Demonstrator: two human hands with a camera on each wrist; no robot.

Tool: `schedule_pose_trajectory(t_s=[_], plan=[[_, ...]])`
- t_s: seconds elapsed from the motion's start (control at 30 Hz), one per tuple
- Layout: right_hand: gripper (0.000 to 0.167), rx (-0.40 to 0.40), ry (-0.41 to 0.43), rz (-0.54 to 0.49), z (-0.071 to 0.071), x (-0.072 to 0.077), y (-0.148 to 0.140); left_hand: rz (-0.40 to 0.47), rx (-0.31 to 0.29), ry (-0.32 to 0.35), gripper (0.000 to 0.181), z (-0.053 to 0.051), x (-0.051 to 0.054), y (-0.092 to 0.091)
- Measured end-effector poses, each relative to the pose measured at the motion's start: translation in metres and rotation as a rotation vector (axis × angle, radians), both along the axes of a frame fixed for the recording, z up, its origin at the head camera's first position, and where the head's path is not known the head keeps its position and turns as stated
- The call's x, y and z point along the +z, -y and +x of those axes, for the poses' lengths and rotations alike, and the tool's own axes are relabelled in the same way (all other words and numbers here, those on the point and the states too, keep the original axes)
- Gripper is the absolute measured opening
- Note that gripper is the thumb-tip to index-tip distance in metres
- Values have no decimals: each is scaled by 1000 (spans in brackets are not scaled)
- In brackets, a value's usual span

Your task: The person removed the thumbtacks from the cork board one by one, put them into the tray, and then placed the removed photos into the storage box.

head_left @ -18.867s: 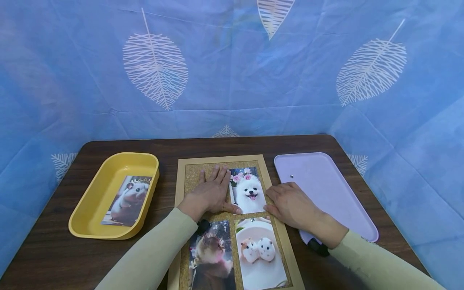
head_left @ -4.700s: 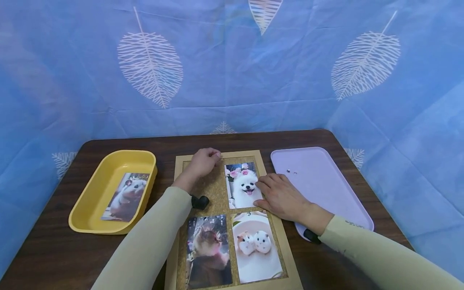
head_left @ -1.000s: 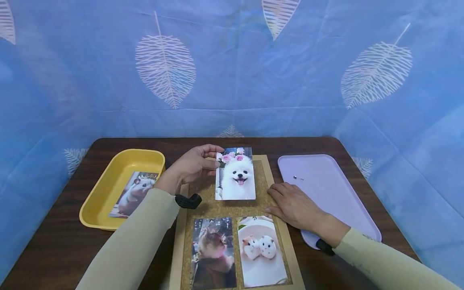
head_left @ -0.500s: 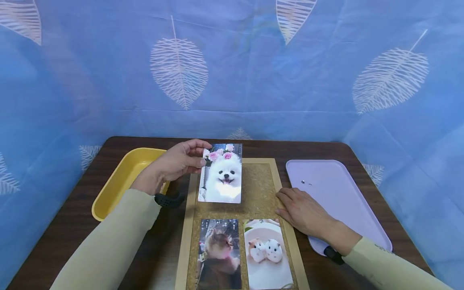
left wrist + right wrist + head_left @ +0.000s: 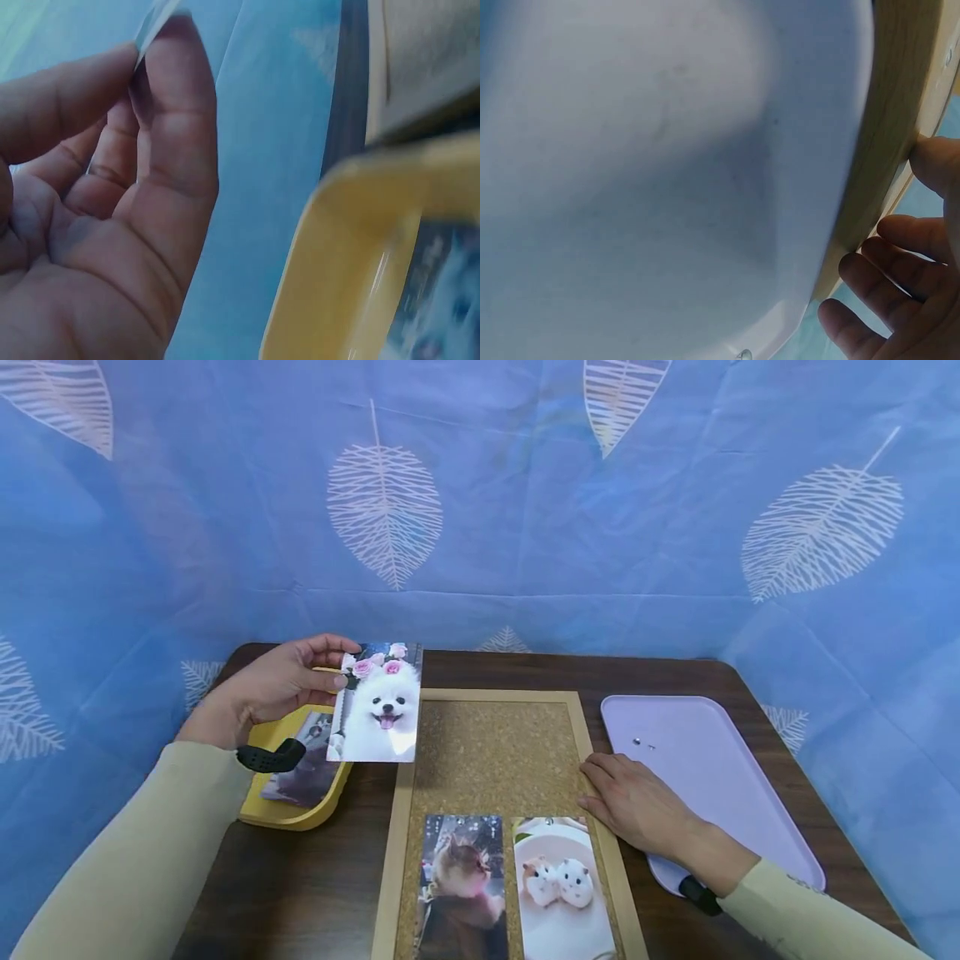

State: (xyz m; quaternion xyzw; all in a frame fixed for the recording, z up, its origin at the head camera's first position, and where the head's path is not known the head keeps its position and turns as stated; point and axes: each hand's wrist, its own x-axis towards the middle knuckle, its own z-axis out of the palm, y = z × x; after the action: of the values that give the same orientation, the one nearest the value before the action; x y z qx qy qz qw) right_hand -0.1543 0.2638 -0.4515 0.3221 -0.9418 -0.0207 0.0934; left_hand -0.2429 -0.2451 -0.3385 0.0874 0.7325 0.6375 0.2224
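My left hand point(image 5: 279, 687) pinches the left edge of a photo point(image 5: 381, 714) of a white fluffy dog with pink roses on its head. It holds the photo upright, between the yellow tray point(image 5: 330, 814) and the corkboard point(image 5: 498, 747). In the left wrist view, thumb and fingers meet on the photo's thin edge point(image 5: 156, 28). My right hand point(image 5: 633, 802) rests on the board's right frame, fingers relaxed. Two photos are on the lower half of the board: a squirrel-like animal point(image 5: 461, 881) and two hamsters point(image 5: 558, 885), each with a small tack at its top.
Inside the yellow tray lies another animal photo point(image 5: 309, 772), partly hidden by the left wrist. A lilac tray point(image 5: 705, 760) stands right of the board, bearing two tiny metal tacks point(image 5: 637, 742). The brown table point(image 5: 300, 885) backs onto a blue leaf-patterned curtain.
The dog photo lay on the board's upper right; my left hand has lifted it off and carried it left toward the yellow tray. A second tack has appeared on the lilac tray. My right hand stays.
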Motion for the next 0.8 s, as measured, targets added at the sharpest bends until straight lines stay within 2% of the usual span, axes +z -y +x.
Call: schedule_pose_trajectory(t_s=[0.1,0.23,0.4,0.57,0.8], plan=[[51,-13,6,4,1,1,0,-4,24,3,46,-1,-1,25],[51,-20,5,11,2,2,0,-32,45,-13,45,-1,-7,56],[51,-17,-5,21,2,3,1,-75,38,-30,43,2,-16,84],[51,-5,-13,16,2,2,2,-77,33,-6,42,3,-22,97],[51,-8,-5,16,2,2,2,-129,38,38,43,-1,-28,100]])
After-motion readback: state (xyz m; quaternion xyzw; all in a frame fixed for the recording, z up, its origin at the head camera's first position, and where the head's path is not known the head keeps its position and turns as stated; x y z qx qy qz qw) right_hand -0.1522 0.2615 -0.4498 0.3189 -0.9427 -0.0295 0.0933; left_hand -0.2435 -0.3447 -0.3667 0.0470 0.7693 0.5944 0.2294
